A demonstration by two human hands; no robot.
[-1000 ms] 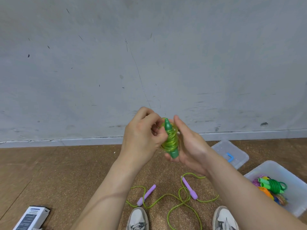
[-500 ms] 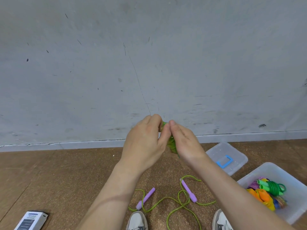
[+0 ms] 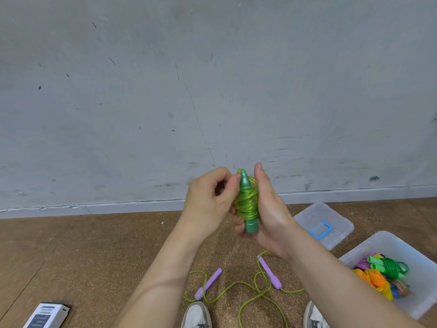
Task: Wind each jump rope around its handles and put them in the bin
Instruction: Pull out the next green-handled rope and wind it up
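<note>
**Green rope wound up, held in both hands**

Right hand [image 3: 267, 209] cups the wound green rope [image 3: 247, 204] upright, fingers curled behind it. Left hand [image 3: 210, 204] pinches the top. Bin [image 3: 423, 301] sits lower right; purple-handled rope [image 3: 236, 287] lies loose on the floor.

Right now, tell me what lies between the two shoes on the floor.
Head view: a loose green cord from the purple-handled rope, on bare floor.
</note>
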